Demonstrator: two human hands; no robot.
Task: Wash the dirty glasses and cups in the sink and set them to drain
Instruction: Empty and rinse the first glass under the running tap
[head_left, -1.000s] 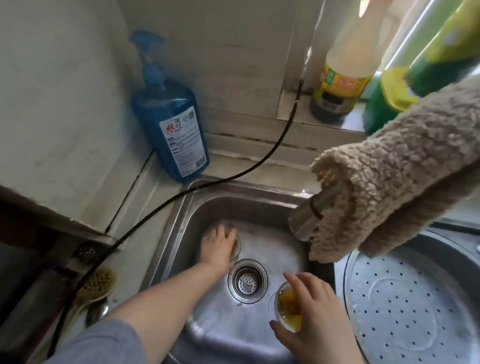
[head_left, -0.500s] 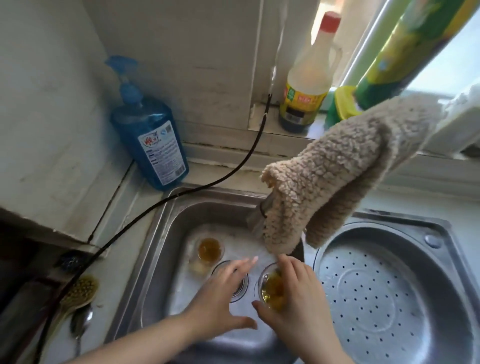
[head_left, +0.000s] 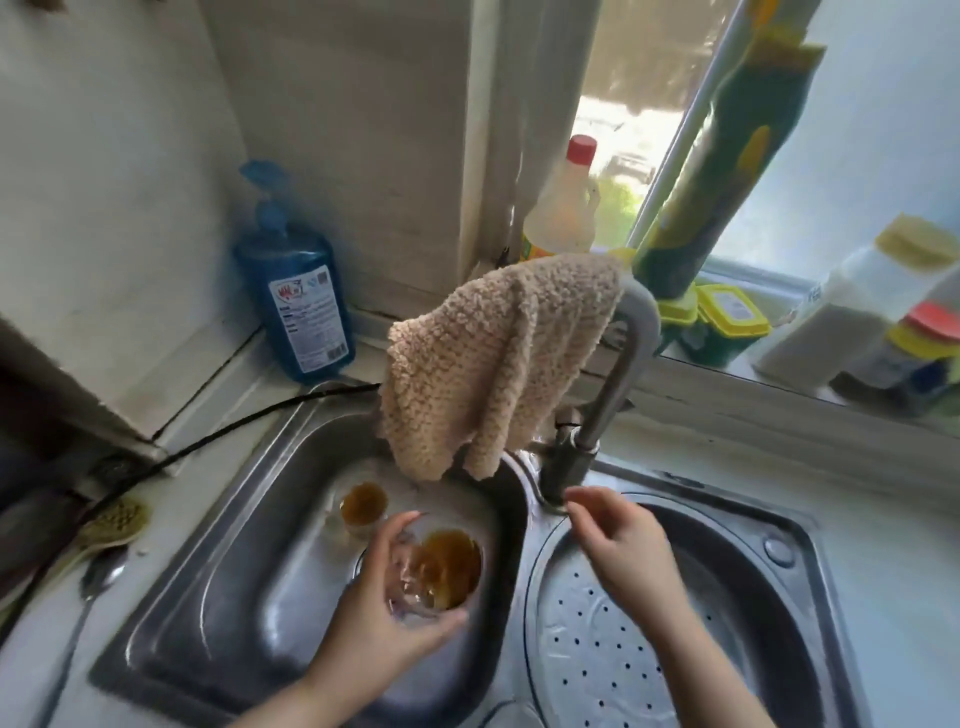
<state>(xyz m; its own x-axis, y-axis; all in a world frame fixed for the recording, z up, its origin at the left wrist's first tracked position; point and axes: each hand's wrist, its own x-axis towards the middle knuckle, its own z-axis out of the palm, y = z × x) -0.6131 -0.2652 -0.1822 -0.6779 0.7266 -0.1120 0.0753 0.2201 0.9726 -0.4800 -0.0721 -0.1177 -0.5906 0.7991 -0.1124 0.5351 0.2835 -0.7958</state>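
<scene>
Barely begun: my left hand (head_left: 384, 618) grips one tea-stained glass (head_left: 441, 571), my right hand (head_left: 618, 540) reaches loose-fingered, seemingly empty, another glass (head_left: 363, 506) waits unwashed.

Daylight from the window (head_left: 841, 171) upper right, dim left corner, motion blur throughout, wide-angle edge bending

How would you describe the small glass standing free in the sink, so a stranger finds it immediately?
Look in the left sink basin, below the beige cloth draped over the tap. The small glass stands there alone, holding amber liquid. No hand touches it, unlike the bigger glass gripped by the left hand.
</scene>
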